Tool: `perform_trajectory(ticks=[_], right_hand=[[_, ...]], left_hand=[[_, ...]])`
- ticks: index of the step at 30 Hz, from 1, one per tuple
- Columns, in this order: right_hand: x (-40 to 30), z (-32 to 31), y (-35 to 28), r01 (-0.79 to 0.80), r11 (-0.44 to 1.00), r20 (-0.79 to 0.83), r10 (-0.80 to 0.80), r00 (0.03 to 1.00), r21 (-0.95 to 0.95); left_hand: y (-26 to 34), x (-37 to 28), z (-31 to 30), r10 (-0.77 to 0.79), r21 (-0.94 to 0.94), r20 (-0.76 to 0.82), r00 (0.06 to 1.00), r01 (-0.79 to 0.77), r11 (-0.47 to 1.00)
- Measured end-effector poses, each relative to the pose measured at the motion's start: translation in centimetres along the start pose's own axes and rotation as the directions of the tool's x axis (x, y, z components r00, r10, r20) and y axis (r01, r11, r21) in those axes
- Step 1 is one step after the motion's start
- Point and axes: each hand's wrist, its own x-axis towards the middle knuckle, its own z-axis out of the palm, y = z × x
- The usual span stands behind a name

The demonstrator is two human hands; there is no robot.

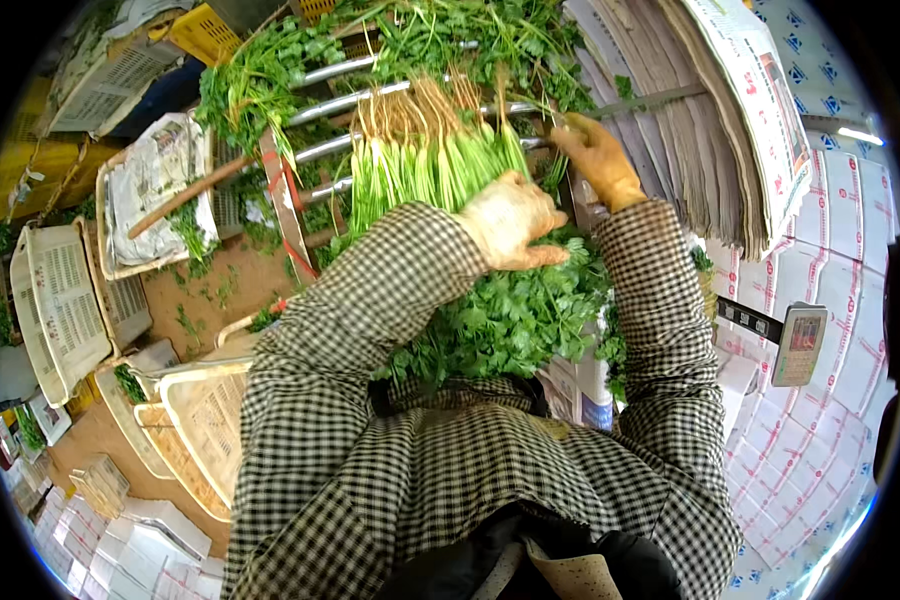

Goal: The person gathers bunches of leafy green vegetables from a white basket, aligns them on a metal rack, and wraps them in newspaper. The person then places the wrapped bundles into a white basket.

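Observation:
A row of leafy celery stalks [427, 169] lies side by side on a rack of metal tubes [322, 150], brown roots pointing away from me. My left hand [516, 221], a little blurred, is over the right side of the stalks, with thumb and forefinger apart and nothing visible between them. Its palm side is hidden. To the right, my right hand [600, 159] has bent fingers beside a few thin stems at the rack's right end; whether it grips them is unclear. Below both hands, a mass of green leaves [525, 315] spreads against my checked clothing.
More leafy greens [465, 37] cover the rack's far end. A tall stack of paper sheets [675, 127] stands at right, near a scale display [801, 345] and white cartons [810, 450]. Plastic crates [60, 307] and a wooden pole [187, 196] are at left.

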Motion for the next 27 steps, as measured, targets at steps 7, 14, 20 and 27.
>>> perform_trajectory(ticks=[7,14,20,27], right_hand=[[-2.5,2.5,0.7,-0.149,0.987,0.173,0.156,0.972,-0.056],[-5.9,6.0,-5.5,-0.012,0.986,0.487,-0.072,0.871,0.167],[-6.6,11.8,-2.8,-0.066,0.927,0.396,-0.093,0.914,0.37],[-19.7,1.4,2.8,-0.027,0.821,0.133,-0.059,0.989,0.57]], left_hand=[[-1.3,-16.7,-1.7,-0.82,-0.42,-0.442,0.364,0.724,0.548],[-0.2,-14.5,4.6,-0.905,-0.934,-0.119,0.408,0.264,0.242],[-1.1,-15.7,5.0,-0.91,-0.951,-0.128,0.395,0.211,0.225],[7.8,-12.4,6.0,-0.694,-0.903,-0.23,0.683,0.116,0.414]])
